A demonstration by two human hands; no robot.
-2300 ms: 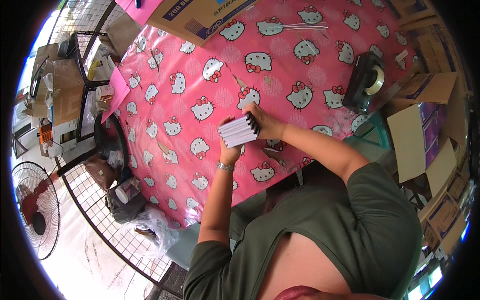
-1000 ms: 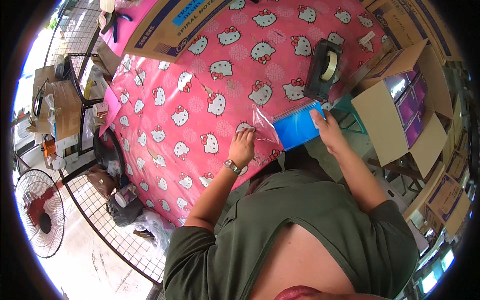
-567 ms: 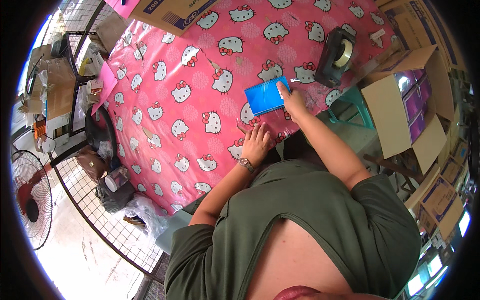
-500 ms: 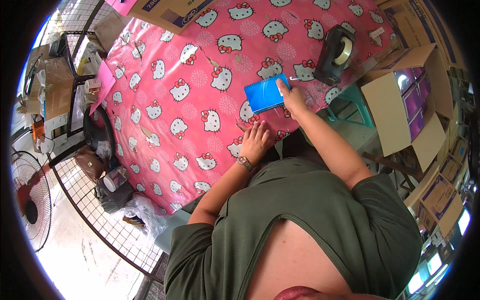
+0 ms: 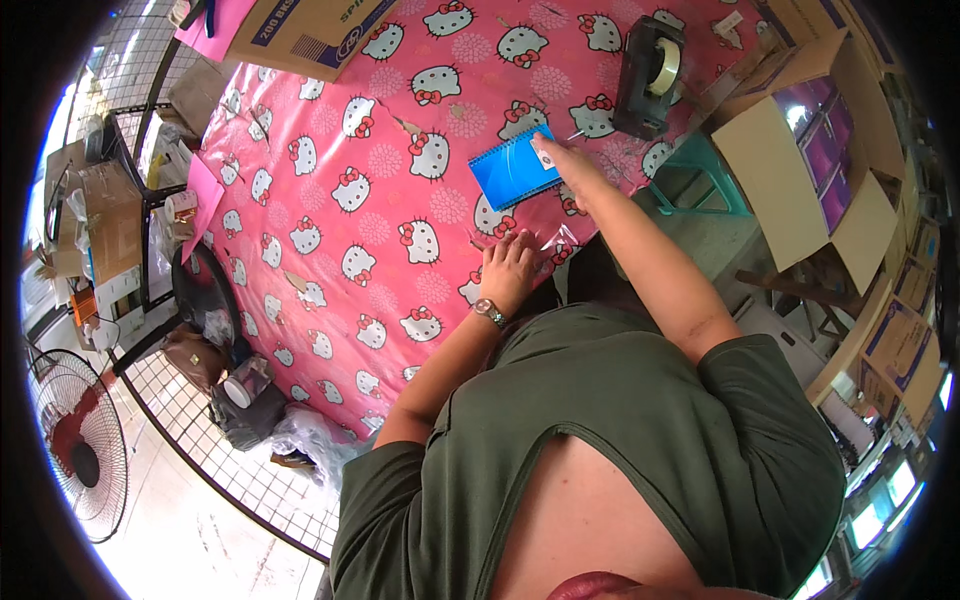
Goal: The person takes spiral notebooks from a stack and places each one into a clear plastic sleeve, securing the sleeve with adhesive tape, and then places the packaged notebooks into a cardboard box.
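A blue spiral-bound notebook (image 5: 510,175) lies closed and slightly slanted on the pink, cat-patterned table cover (image 5: 440,290). My right hand (image 5: 570,168) is at the notebook's right end, fingers stretched out and touching the cover. Beside those fingers shows a small pale patch (image 5: 544,156), like a sticker; its details are too small to make out. My left hand (image 5: 510,268), with a wristwatch (image 5: 487,309) on its wrist, rests at the table's near edge below the notebook. Its fingers are spread and hold nothing.
A black tape dispenser (image 5: 648,80) stands right of the notebook. An open carton (image 5: 765,180) with purple packs is at the right, near a green stool (image 5: 690,180). Another carton (image 5: 300,40) sits at the far left. Bags (image 5: 240,405) and a fan (image 5: 85,450) are at left.
My right hand has turned and its fingers have straightened over the notebook's right end, where the pale patch now shows. The whole view has shifted a little; my left hand stays at the edge.
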